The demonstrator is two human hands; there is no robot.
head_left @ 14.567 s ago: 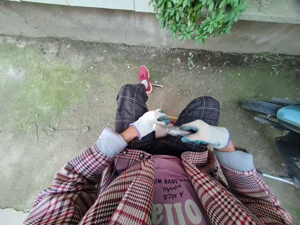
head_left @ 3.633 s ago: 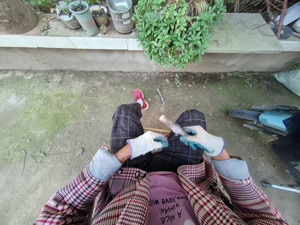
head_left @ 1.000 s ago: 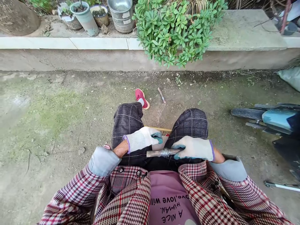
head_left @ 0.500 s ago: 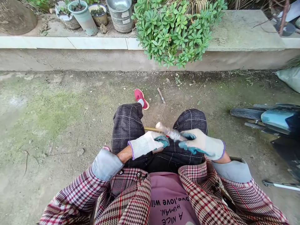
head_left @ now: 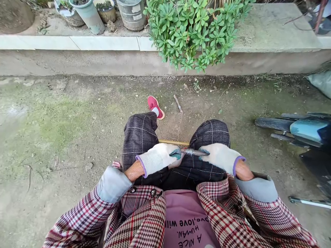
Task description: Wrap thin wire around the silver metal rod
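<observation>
A short wooden stick (head_left: 190, 151) with thin wire wound round its middle lies level between my hands, above my lap. My left hand (head_left: 164, 155), in a white glove with green-blue fingertips, is closed round the stick's left end. At the right end, my right hand (head_left: 218, 156), gloved the same way, grips it with thumb and fingers. On the ground past my knees is a second short stick (head_left: 178, 103), also with wire round one end. Loose curly wire (head_left: 178, 125) trails from that stick toward my lap. Just beyond my hands, a yellow rod (head_left: 173, 142) spans between my knees.
A low wall with a pale tiled edge (head_left: 103, 44) runs across the back, carrying pots, a metal bucket (head_left: 131, 15) and a leafy shrub (head_left: 191, 31). At the right is a vehicle's black wheel (head_left: 269, 124). My red shoe (head_left: 155, 106) rests on the dirt ground.
The stick has swung from tilted to level. My left hand, closed beside it before, now holds its left end, while my right hand keeps hold of the other end.
</observation>
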